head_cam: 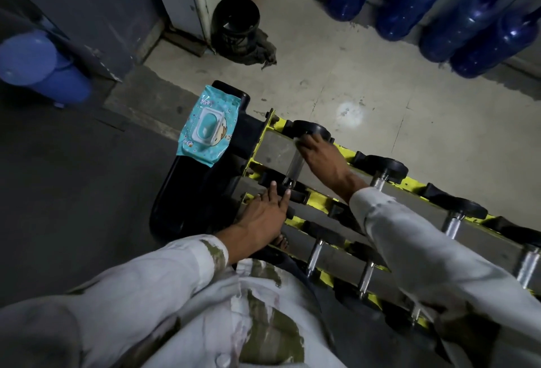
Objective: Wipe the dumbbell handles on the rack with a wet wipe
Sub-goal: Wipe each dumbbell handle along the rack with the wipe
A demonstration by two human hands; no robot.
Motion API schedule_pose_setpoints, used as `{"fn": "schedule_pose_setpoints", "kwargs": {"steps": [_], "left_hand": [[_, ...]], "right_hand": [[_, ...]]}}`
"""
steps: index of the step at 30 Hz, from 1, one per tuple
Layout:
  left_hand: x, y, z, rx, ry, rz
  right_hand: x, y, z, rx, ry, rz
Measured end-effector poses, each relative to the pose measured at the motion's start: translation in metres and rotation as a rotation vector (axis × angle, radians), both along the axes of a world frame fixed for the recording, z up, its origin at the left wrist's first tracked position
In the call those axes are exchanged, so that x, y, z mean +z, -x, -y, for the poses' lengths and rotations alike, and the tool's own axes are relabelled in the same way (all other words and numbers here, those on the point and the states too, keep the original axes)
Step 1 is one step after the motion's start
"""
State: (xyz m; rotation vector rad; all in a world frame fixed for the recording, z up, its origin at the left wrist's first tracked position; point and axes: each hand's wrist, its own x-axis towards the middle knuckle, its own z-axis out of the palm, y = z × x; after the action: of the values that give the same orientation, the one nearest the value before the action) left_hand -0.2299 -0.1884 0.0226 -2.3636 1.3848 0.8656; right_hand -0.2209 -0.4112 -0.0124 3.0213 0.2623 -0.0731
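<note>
**Inspector:** Starting at the left of the frame. What is standing there?

**Recorder:** A blue bin (41,69) is standing at the upper left. Right of it, a teal pack of wipes (205,127) is lying flat, lid up, on the black padded desk (187,195) that is butting against the rack's end.

**Inspector:** The left hand?

**Recorder:** The left hand (263,215) is resting at lower centre on the near end of the first dumbbell. Its fingers (273,192) are lying straight and released, grasping nothing.

**Inspector:** And the task's thing?

**Recorder:** The dumbbell handle (293,167) is sitting at the frame's centre, spanning the rails of the yellow rack (261,136), first in the row.

**Inspector:** The right hand?

**Recorder:** The right hand (325,160) is lying along that handle's far end, just beside the black head (310,129). Its fingers are curling over a white wet wipe (298,141), grasping it against the handle.

**Inspector:** Further right?

**Recorder:** More dumbbells (380,173) are sitting along the rack toward the lower right. Large blue bottles (409,5) are standing across the upper right.
</note>
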Motion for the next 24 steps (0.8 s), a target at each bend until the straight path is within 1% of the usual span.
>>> {"fn": "schedule_pose_setpoints", "kwargs": {"steps": [2, 3, 5, 6, 7, 8, 10, 11, 12, 13, 15, 16, 18, 20, 22, 24], "left_hand": [[-0.001, -0.001, -0.001, 0.000, 0.005, 0.005], [-0.001, -0.001, -0.002, -0.002, 0.008, 0.005], [-0.001, 0.000, -0.001, -0.006, 0.007, 0.006], [0.000, 0.000, -0.002, -0.010, 0.006, 0.009], [0.000, 0.000, -0.002, -0.013, 0.009, 0.015], [0.000, 0.000, -0.002, -0.016, 0.014, 0.022], [-0.001, 0.000, -0.002, -0.023, 0.025, 0.030], [-0.001, 0.000, -0.002, -0.025, 0.024, 0.030], [0.000, 0.000, -0.003, -0.025, 0.023, 0.028], [0.000, 0.000, -0.003, -0.023, 0.024, 0.025], [0.000, 0.001, -0.004, -0.019, 0.048, 0.030], [-0.001, 0.001, -0.005, -0.019, 0.064, 0.035], [-0.002, 0.001, -0.008, -0.020, 0.086, 0.034], [-0.002, 0.000, -0.012, -0.003, 0.117, 0.002], [-0.002, -0.003, -0.016, 0.030, 0.186, -0.045], [-0.005, -0.007, -0.021, 0.008, 0.281, -0.058]], "right_hand": [[0.002, -0.008, 0.001, -0.010, 0.004, -0.060], [0.001, -0.008, -0.003, 0.038, -0.010, -0.134], [0.005, -0.005, -0.015, 0.201, -0.049, -0.317], [0.011, -0.008, -0.019, 0.251, -0.047, -0.370], [0.018, -0.014, -0.019, 0.267, -0.020, -0.377], [0.021, -0.023, -0.017, 0.240, 0.011, -0.357], [0.028, -0.038, -0.011, 0.075, 0.079, -0.275], [0.029, -0.040, -0.012, 0.008, 0.103, -0.274], [0.031, -0.041, -0.019, 0.001, 0.105, -0.303], [0.030, -0.039, -0.029, 0.047, 0.090, -0.375], [0.033, -0.033, -0.048, 0.133, 0.016, -0.597], [0.036, -0.035, -0.050, 0.156, 0.012, -0.650], [0.039, -0.047, -0.041, 0.129, 0.064, -0.565], [0.038, -0.048, -0.031, 0.023, 0.080, -0.470], [0.035, -0.033, -0.034, 0.028, -0.023, -0.433], [0.025, -0.010, -0.041, 0.108, -0.126, -0.367]]}}
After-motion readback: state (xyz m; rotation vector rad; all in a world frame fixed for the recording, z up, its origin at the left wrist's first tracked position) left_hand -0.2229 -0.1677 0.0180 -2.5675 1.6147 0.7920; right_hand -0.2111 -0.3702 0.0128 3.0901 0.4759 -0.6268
